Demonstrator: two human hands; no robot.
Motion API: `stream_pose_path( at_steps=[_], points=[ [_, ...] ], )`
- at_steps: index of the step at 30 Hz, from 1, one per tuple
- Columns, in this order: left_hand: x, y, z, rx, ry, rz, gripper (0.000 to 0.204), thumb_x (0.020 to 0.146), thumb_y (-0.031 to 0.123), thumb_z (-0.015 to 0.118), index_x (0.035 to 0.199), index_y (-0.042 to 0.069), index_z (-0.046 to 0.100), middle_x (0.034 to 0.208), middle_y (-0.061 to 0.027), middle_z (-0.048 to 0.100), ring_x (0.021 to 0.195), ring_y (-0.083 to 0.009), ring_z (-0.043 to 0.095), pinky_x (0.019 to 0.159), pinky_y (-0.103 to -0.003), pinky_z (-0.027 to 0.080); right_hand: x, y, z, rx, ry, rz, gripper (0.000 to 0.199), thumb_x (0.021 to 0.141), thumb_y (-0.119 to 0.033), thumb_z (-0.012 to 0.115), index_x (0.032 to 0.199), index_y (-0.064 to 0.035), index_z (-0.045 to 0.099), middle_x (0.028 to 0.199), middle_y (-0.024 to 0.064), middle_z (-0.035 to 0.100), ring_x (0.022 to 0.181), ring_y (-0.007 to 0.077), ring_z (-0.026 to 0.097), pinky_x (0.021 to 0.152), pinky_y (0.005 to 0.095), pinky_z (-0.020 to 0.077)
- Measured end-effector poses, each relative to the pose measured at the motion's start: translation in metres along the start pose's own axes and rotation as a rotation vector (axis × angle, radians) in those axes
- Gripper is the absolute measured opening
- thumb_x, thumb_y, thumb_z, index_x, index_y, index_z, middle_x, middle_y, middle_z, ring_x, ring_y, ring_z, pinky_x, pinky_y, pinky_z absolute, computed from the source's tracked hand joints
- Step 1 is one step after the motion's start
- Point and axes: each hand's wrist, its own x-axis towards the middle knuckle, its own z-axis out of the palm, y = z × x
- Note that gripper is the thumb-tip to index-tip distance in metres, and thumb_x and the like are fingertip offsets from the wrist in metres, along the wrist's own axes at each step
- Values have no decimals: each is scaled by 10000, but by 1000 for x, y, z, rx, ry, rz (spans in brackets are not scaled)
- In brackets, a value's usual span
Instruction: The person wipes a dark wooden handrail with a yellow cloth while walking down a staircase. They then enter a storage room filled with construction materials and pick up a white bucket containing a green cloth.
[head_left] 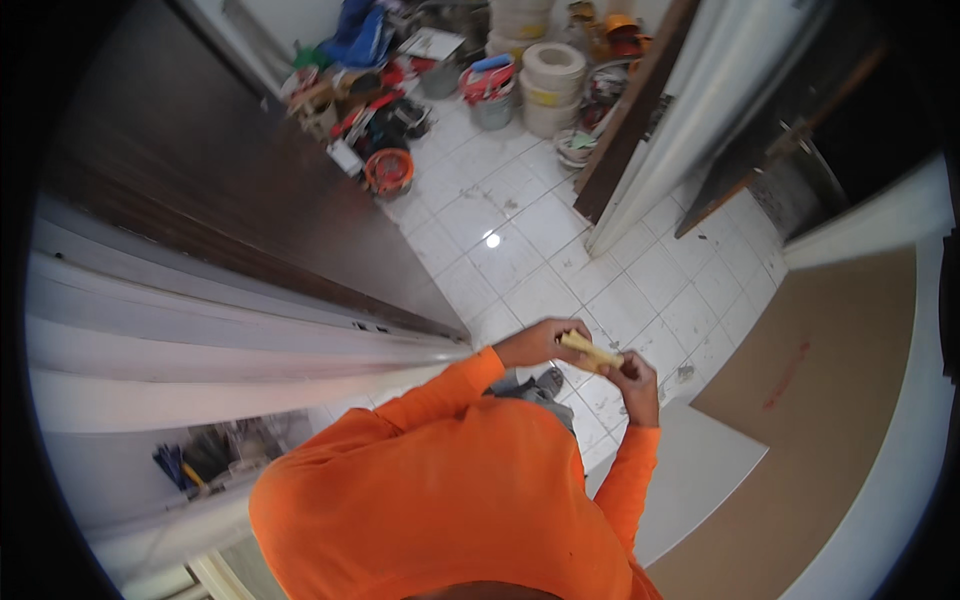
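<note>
A pale yellow strip (592,350), flat and seemingly folded, is held between my two hands in front of my body; its exact kind cannot be made out. My left hand (543,343) grips its left end, with the fingers bent round it. At the other end, my right hand (636,383) pinches it between thumb and fingers. Both arms wear orange sleeves. Below the strip, one of my shoes (550,379) shows on the tiled floor.
A dark brown door (330,240) stands along my left. White floor tiles (540,225) lead to stacked white buckets (552,85) and a heap of tools (385,125). On the right lean a brown board (800,400) and a white panel (700,460); another dark door (760,140) is beyond.
</note>
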Motion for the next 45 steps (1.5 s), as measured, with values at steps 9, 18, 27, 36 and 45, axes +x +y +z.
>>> stream_pose_path(
  at_steps=[9,18,27,36,45],
  points=[
    [42,2,-129,-245,471,-55,233,948,146,740,1134,27,664,1004,-10,681,967,-79,616,846,-270,490,226,-110,28,-117,-573,-199,188,962,-133,717,1066,10,653,941,34,690,902,100,639,864,284,517],
    [103,5,-300,-526,761,133,156,987,124,636,1123,58,599,988,14,610,925,-67,579,825,-251,475,377,-169,148,63,-628,-123,412,936,-113,747,1253,2,510,1174,98,598,1105,186,629,909,300,538],
    [177,31,-437,-659,722,26,261,992,182,656,1193,35,576,1075,-36,631,999,-118,627,837,-279,528,551,-219,166,-39,-629,-88,396,954,-216,732,1251,29,639,1077,67,706,980,118,644,856,294,527],
    [256,13,-583,-508,649,-245,528,964,321,711,1351,-3,556,1133,-85,687,1032,-150,653,943,-304,499,715,-242,199,41,-707,-9,398,1004,-313,636,1215,23,610,1050,122,686,924,155,631,830,314,507],
    [296,48,-707,-422,792,-276,409,934,230,742,1260,-5,668,1153,-52,708,1060,-130,636,959,-288,477,896,-344,256,-418,-1214,-85,444,904,-401,696,1101,-2,696,912,133,726,820,216,666,778,365,517]
  ],
)
